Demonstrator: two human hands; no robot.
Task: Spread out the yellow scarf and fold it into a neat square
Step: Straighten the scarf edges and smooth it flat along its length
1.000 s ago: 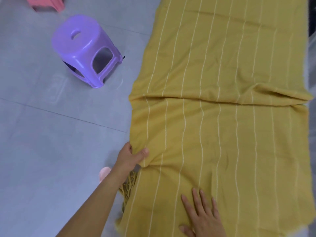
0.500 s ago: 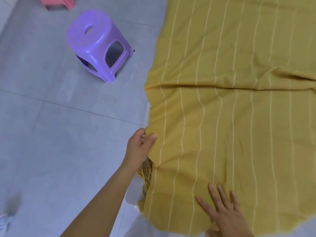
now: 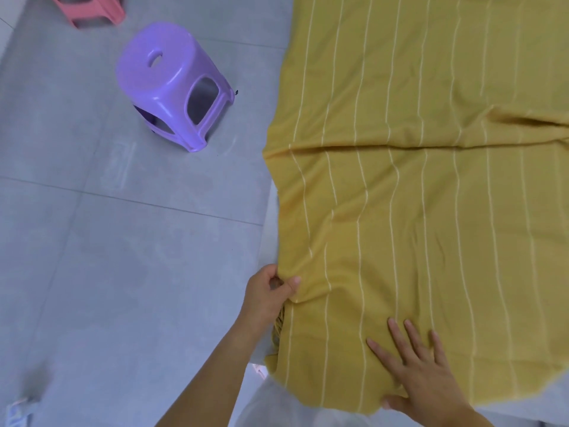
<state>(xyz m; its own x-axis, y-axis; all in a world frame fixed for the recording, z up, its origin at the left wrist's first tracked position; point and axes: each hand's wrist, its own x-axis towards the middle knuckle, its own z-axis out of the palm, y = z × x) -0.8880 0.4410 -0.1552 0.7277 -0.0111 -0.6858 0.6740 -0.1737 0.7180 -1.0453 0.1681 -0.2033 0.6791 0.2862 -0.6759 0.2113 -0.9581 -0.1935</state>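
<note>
Head view.

Edges and clearance: the yellow scarf [image 3: 415, 211] lies spread over the right half of the view. Its far and right sides run out of frame. The left edge runs uneven from top to bottom, and the near edge curves across the lower right. A horizontal fold ridge crosses the cloth about a third of the way down, lifting into a loose pucker at the right. Left of the scarf lies open grey tiled floor [image 3: 92, 257]. A purple stool [image 3: 172, 84] stands on it, well apart from the left edge, with a pink stool [image 3: 92, 10] beyond it at the top border.

Hands: the left hand [image 3: 268, 291] pinches the left edge between thumb and curled fingers, and the cloth bunches at that point. The right hand [image 3: 425, 371] lies flat on the scarf near the near edge – fingers straight and spread, thumb at the hem. The two hands are well apart.

Materials: the scarf is soft woven fabric – mustard yellow with thin pale stripes running lengthwise, shallow wrinkles between the hands. A tasselled fringe [image 3: 278, 326] shows just below the left hand. Both stools are glossy moulded plastic with cut-out sides.
</note>
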